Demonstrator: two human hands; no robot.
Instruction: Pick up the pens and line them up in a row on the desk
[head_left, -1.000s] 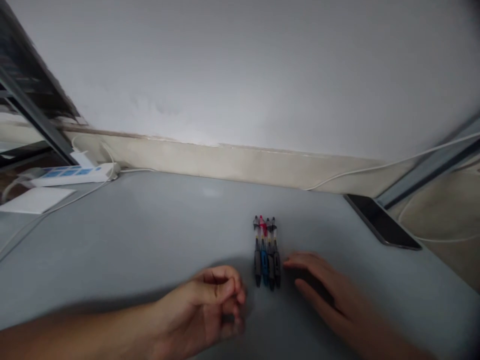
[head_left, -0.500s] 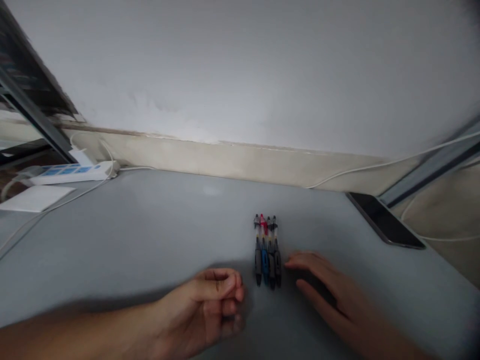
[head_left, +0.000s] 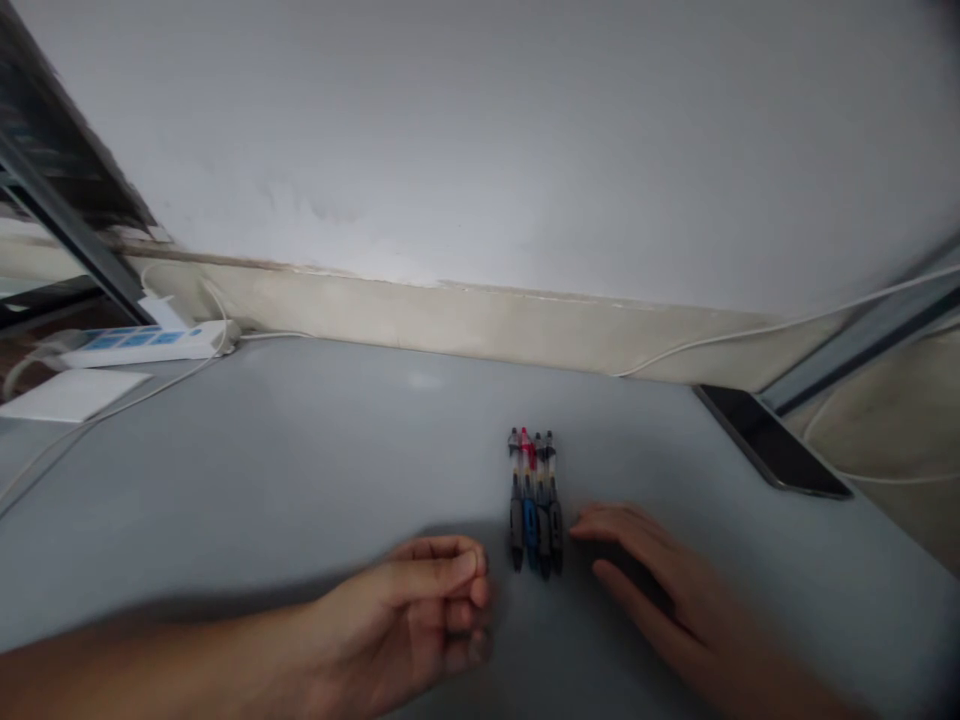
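Note:
Several click pens (head_left: 544, 520) lie side by side on the grey table, their tips toward me. One has a blue grip and a red clip; the others have dark grey or black grips. Left of the pens is my left hand (head_left: 420, 610), palm partly up, fingers curled and thumb pressed to the index finger. Nothing shows in that hand, and it is apart from the pens. My right hand (head_left: 667, 580) rests close to their right side, thumb and fingers apart, holding nothing. A narrow gap separates its index fingertip from the nearest pen.
A dark smartphone (head_left: 772, 440) lies at the table's right edge. At the back left sit a white power strip (head_left: 142, 345) and a flat white square (head_left: 75, 395), with a white cable (head_left: 150, 395) running across the table. Behind stands a wall (head_left: 465, 150).
The thumb and fingers of my left hand have shifted very slightly. My right hand and the pens stay where they were.

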